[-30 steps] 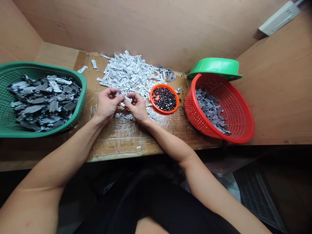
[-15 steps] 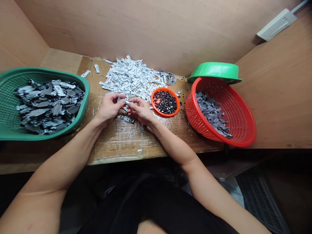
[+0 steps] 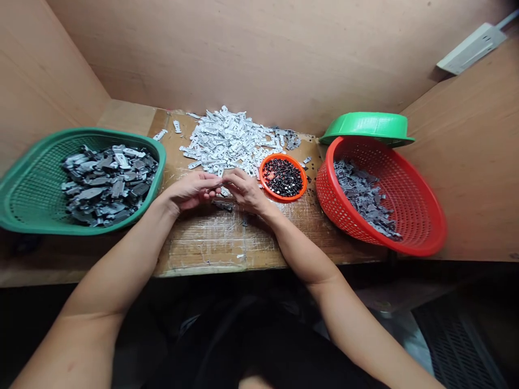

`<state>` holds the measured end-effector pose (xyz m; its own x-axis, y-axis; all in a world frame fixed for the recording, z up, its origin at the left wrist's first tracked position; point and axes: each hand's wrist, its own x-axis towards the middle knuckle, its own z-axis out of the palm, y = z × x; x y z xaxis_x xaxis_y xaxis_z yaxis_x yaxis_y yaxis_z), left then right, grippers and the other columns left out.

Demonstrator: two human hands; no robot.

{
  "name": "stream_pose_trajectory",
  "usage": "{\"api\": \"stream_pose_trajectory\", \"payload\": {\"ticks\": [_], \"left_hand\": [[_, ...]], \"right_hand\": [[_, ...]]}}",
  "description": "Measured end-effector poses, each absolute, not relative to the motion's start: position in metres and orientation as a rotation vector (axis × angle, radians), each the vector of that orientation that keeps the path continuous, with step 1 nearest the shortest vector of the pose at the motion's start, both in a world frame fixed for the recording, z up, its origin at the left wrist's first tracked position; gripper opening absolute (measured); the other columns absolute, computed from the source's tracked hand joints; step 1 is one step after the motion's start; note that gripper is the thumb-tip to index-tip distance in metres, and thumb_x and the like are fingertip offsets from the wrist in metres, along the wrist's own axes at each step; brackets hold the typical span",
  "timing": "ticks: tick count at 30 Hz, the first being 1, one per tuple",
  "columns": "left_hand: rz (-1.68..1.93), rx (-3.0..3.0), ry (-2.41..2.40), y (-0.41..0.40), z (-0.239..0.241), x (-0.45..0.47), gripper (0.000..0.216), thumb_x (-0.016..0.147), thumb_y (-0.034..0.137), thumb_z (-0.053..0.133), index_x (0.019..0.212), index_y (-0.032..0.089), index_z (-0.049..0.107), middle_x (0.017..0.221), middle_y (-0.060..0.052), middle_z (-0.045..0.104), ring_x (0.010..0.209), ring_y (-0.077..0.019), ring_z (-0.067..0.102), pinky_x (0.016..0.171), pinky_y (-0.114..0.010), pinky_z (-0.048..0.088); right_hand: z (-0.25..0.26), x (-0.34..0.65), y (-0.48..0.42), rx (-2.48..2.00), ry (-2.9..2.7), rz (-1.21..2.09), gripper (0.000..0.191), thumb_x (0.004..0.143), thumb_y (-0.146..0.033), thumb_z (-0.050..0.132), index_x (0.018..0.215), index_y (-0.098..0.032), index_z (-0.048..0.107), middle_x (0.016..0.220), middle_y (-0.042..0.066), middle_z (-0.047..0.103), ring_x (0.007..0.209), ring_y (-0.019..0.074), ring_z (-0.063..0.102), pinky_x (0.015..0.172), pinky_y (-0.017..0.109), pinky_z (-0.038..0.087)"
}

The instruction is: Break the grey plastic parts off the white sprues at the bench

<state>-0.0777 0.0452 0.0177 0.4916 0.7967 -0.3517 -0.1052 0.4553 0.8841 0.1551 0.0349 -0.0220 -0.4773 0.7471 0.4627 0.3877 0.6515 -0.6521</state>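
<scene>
Over the middle of the table my left hand (image 3: 195,191) is closed, its thumb and forefinger pinching a small metal part that its fingers almost wholly cover. My right hand (image 3: 245,191) meets it fingertip to fingertip, closed with bent fingers; whatever lies in its pinch is hidden. Just behind the hands spreads a heap of thin silvery metal pieces (image 3: 229,138). An orange dish (image 3: 303,190) of small dark rivet-like pieces (image 3: 284,177) stands to the right of my right hand. A few grey metal pieces (image 3: 223,205) lie on the table beneath the fingers.
On the left is a green basket (image 3: 28,224) of grey metal assemblies (image 3: 111,186). At the right a tilted red basket (image 3: 421,208) holds grey metal pieces (image 3: 365,197), with a bright green basin (image 3: 367,127) behind it. Wooden panels (image 3: 243,54) enclose the table (image 3: 203,248).
The camera view has shifted, so everything appears lower and further right. My left hand has turned with its fingers curling under the part, and my right fingers are more bent over it.
</scene>
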Motion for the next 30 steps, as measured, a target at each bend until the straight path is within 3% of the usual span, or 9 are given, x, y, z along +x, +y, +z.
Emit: {"api": "stream_pose_trajectory", "payload": {"ticks": [3, 7, 9, 12, 15, 21, 26, 30], "left_hand": [[0.746, 0.989, 0.887, 0.043, 0.011, -0.072, 0.044, 0.051, 0.026, 0.115, 0.074, 0.016, 0.078, 0.075, -0.007, 0.075, 0.06, -0.0112, 0.063, 0.049, -0.018, 0.048], [0.957, 1.056, 0.998, 0.035, 0.004, -0.055, 0.029, 0.068, 0.022, 0.102, 0.082, 0.016, 0.078, 0.068, -0.002, 0.075, 0.061, -0.0122, 0.068, 0.06, -0.02, 0.057], [0.993, 1.072, 1.037, 0.032, 0.002, -0.049, 0.021, 0.074, 0.02, 0.093, 0.083, 0.017, 0.074, 0.066, -0.001, 0.075, 0.06, -0.013, 0.07, 0.061, -0.021, 0.058], [1.011, 1.099, 1.05, 0.029, 0.003, -0.046, 0.018, 0.077, 0.02, 0.086, 0.084, 0.018, 0.07, 0.067, -0.002, 0.076, 0.061, -0.0148, 0.073, 0.062, -0.023, 0.059], [1.014, 1.136, 1.017, 0.028, 0.003, -0.046, 0.021, 0.077, 0.022, 0.086, 0.088, 0.019, 0.069, 0.07, -0.001, 0.078, 0.062, -0.0148, 0.074, 0.062, -0.023, 0.06], [1.067, 1.169, 1.006, 0.028, -0.008, -0.044, 0.033, 0.078, 0.031, 0.093, 0.096, 0.019, 0.069, 0.073, -0.001, 0.079, 0.065, -0.0178, 0.079, 0.065, -0.026, 0.064], [1.107, 1.175, 0.979, 0.027, -0.011, -0.043, 0.045, 0.077, 0.04, 0.099, 0.107, 0.016, 0.077, 0.084, -0.005, 0.084, 0.07, -0.0204, 0.081, 0.067, -0.03, 0.066], [1.11, 1.195, 0.95, 0.028, -0.011, -0.043, 0.036, 0.076, 0.042, 0.099, 0.093, 0.016, 0.079, 0.085, -0.006, 0.085, 0.07, -0.0186, 0.079, 0.071, -0.029, 0.066]], "right_hand": [[-0.029, 0.16, 0.04, -0.868, -2.107, 0.622, 0.019, 0.114, -0.021, 0.06, 0.122, -0.025, 0.077, 0.122, 0.01, 0.074, 0.112, 0.0246, 0.07, 0.103, 0.042, 0.058], [-0.039, 0.155, 0.043, -0.878, -1.877, 0.963, 0.024, 0.105, -0.023, 0.067, 0.128, -0.022, 0.073, 0.104, 0.004, 0.075, 0.09, 0.0196, 0.069, 0.086, 0.035, 0.058], [-0.042, 0.15, 0.044, -0.883, -1.707, 1.164, 0.025, 0.103, -0.032, 0.072, 0.127, -0.023, 0.069, 0.094, 0.0, 0.073, 0.08, 0.0173, 0.066, 0.077, 0.032, 0.055], [-0.043, 0.145, 0.045, -0.876, -1.507, 1.264, 0.03, 0.096, -0.041, 0.081, 0.114, -0.025, 0.064, 0.089, -0.002, 0.071, 0.079, 0.0167, 0.066, 0.075, 0.031, 0.054], [-0.04, 0.145, 0.045, -0.87, -1.419, 1.278, 0.04, 0.087, -0.044, 0.09, 0.107, -0.026, 0.06, 0.087, -0.004, 0.069, 0.079, 0.0165, 0.066, 0.074, 0.03, 0.054], [-0.034, 0.144, 0.044, -0.883, -1.328, 1.268, 0.046, 0.085, -0.047, 0.095, 0.106, -0.025, 0.061, 0.086, -0.005, 0.067, 0.076, 0.015, 0.064, 0.076, 0.032, 0.058], [-0.026, 0.141, 0.04, -0.892, -1.191, 1.296, 0.058, 0.075, -0.05, 0.106, 0.104, -0.025, 0.063, 0.083, -0.006, 0.069, 0.073, 0.0136, 0.065, 0.075, 0.03, 0.06], [-0.021, 0.141, 0.036, -0.881, -1.077, 1.473, 0.065, 0.066, -0.054, 0.112, 0.103, -0.023, 0.069, 0.079, -0.004, 0.075, 0.071, 0.0138, 0.07, 0.071, 0.027, 0.062]]}}
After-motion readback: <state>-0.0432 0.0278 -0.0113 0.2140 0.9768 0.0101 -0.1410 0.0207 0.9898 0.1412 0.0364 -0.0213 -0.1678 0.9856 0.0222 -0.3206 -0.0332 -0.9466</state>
